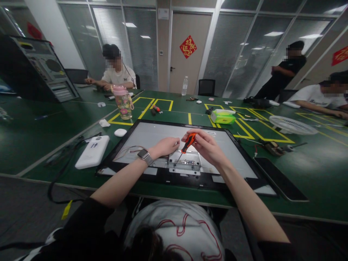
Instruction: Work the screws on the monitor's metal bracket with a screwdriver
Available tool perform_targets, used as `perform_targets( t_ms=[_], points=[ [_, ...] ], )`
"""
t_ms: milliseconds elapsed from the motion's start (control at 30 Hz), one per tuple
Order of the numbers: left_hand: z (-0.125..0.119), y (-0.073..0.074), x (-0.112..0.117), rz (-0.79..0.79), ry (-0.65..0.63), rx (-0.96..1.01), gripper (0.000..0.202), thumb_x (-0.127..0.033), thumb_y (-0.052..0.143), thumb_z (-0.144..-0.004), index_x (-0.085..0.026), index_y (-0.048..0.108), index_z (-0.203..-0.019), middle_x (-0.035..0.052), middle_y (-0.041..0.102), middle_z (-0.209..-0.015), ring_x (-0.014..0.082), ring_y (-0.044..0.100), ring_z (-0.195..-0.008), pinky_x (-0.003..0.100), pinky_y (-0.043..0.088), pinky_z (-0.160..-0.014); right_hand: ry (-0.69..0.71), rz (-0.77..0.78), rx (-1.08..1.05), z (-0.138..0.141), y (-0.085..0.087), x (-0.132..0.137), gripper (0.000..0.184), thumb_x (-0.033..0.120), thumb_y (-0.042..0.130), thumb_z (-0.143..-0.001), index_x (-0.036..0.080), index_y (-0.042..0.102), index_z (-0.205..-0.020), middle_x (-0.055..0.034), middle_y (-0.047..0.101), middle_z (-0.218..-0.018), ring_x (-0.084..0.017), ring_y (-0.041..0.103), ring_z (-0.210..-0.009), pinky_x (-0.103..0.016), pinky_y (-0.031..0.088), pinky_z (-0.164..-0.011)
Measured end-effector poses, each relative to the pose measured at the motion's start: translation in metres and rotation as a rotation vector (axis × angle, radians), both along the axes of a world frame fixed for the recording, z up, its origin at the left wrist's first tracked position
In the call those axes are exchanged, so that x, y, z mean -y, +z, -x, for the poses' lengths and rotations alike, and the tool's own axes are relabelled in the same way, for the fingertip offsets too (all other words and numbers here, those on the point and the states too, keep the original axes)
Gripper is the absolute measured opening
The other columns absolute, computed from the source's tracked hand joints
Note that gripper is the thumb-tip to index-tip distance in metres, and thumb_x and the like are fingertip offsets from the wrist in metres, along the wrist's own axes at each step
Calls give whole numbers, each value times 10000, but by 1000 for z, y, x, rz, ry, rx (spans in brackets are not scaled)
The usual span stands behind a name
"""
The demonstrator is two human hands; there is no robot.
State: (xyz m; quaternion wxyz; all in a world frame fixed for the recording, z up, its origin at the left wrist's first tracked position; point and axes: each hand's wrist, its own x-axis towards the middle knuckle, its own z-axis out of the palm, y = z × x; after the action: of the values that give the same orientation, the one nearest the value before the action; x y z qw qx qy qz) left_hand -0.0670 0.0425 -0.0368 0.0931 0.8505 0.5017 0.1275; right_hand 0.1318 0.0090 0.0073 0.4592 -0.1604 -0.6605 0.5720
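My right hand (205, 145) is closed round the orange and black handle of a screwdriver (188, 143). Its thin shaft slants down to the left, the tip at a metal bracket (187, 167) near the front edge of a flat display panel (136, 139). The panel lies on the table, pale inside a black frame. My left hand (167, 146), with a watch on the wrist, rests over the panel just left of the screwdriver. Its fingers are curled in, and whatever they may hold is hidden. Thin wires (130, 150) run across the panel beside the left wrist.
A white power bank (92, 152) and white case (120, 132) lie left of the panel; a pink-lidded bottle (122, 103) stands behind them. A green pack (223, 116) sits beyond the panel, a black phone-like slab (280, 178) to its right. Other people are around the table.
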Motion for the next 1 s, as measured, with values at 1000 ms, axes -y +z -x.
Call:
perform_targets(
  t_ms=[1000],
  points=[
    [1,-2,-3,-5,-21,19,200,-221,423,-938,-164,609,-891,84,688,-878,214,623,-787,315,475,-733,-278,-365,68,5,-7,1,215,337,690,-874,273,739,-1073,-48,689,-978,-201,638,-954,-367,516,-899]
  ],
)
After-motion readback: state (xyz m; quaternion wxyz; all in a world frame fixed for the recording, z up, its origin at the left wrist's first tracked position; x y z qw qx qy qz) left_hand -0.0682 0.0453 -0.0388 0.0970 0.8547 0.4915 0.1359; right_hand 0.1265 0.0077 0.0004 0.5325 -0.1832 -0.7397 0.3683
